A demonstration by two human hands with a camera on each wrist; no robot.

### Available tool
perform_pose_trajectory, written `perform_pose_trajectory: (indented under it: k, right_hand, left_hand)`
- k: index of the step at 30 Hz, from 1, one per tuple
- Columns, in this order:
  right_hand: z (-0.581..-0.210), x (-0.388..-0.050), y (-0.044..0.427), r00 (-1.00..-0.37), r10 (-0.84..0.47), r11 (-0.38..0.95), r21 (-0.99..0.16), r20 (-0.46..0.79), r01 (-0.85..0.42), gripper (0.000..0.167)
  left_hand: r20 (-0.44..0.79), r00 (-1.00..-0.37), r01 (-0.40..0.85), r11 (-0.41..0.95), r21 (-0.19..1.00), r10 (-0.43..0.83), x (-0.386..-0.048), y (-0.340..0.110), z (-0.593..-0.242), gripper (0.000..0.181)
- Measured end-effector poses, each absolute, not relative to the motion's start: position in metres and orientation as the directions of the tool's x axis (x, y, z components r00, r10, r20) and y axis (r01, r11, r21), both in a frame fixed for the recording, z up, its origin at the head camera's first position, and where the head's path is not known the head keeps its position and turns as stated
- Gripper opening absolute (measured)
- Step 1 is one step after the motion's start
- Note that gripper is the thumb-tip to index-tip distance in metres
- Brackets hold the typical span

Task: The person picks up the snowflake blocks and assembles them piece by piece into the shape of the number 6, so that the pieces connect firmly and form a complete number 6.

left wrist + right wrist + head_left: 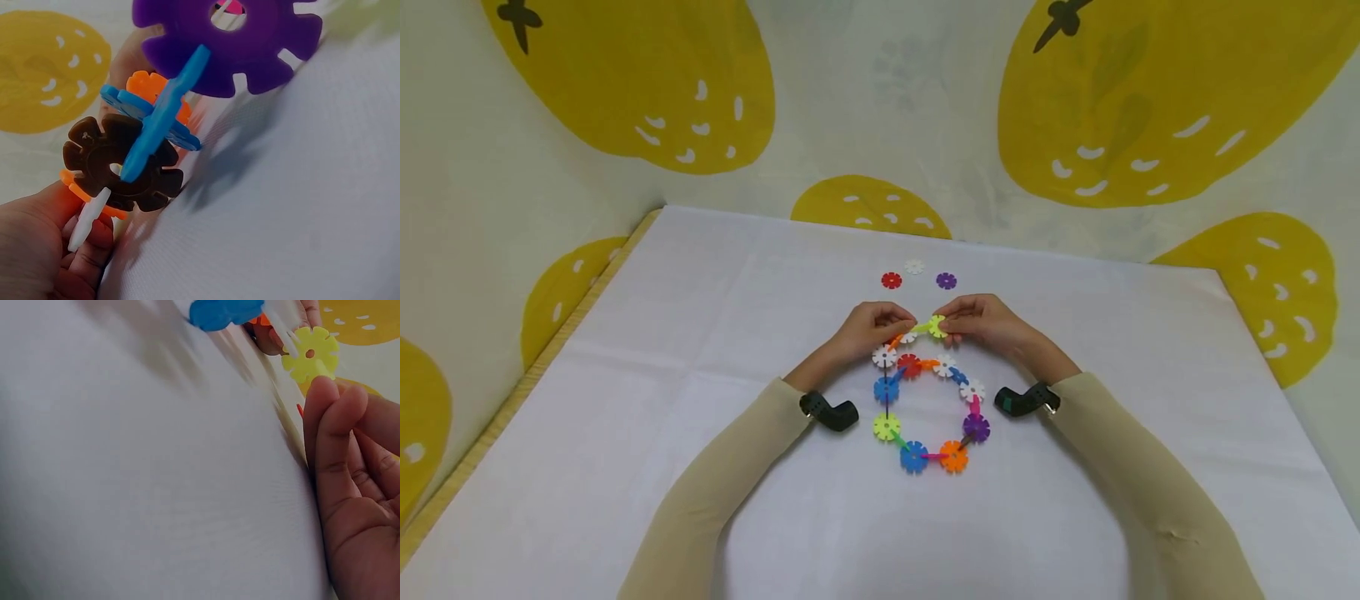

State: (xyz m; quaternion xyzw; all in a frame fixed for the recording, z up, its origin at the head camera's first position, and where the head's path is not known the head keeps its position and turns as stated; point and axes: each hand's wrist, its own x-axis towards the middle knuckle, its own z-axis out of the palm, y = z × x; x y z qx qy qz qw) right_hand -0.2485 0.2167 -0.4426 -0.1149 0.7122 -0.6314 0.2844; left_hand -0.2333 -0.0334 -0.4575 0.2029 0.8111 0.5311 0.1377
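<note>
Notched plastic interlocking discs of many colours are slotted together into a ring (913,457) lying on the white cloth. From its upper left a short chain curves up, with a white disc (884,357), an orange one and a yellow-green disc (937,326) at its end. My left hand (867,331) pinches this chain near its top; in the left wrist view its fingers are by an orange disc (115,213) and an edge-on white one (89,220). With thumb and finger, my right hand (988,325) pinches the yellow-green end disc, seen too in the right wrist view.
Three loose discs lie beyond the hands: a red one (891,281), a white one (913,267) and a purple one (947,281). A white cloth (775,517) covers the table, whose wooden edge (527,379) shows at the left. Behind hangs a lemon-patterned curtain (887,100).
</note>
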Motion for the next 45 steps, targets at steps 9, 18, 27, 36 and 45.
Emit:
perform_pose_trajectory:
  k: [9, 18, 27, 36, 45]
  right_hand:
    - [-0.437, -0.25, 0.21, -0.817, -0.51, 0.201, -0.961, -0.268, 0.19, 0.03]
    - [-0.434, -0.253, 0.203, -0.805, -0.509, 0.247, -0.947, -0.305, 0.203, 0.03]
    - [-0.436, -0.252, 0.208, -0.811, -0.501, 0.236, -0.95, -0.301, 0.206, 0.027]
    - [-0.439, -0.251, 0.211, -0.779, -0.571, 0.181, -0.965, -0.259, 0.188, 0.036]
    - [-0.438, -0.257, 0.206, -0.784, -0.56, 0.2, -0.962, -0.269, 0.188, 0.026]
  left_hand:
    - [0.014, -0.89, 0.204, 0.371, 0.906, 0.455, -0.233, -0.034, -0.455, 0.022]
    - [0.004, -0.898, 0.183, 0.367, 0.912, 0.44, -0.231, -0.037, -0.454, 0.023]
    - [-0.001, -0.89, 0.169, 0.331, 0.928, 0.456, -0.231, -0.033, -0.458, 0.023]
    - [-0.023, -0.9, 0.144, 0.346, 0.927, 0.436, -0.229, -0.032, -0.457, 0.024]
    - [-0.021, -0.886, 0.142, 0.313, 0.939, 0.464, -0.23, -0.033, -0.456, 0.029]
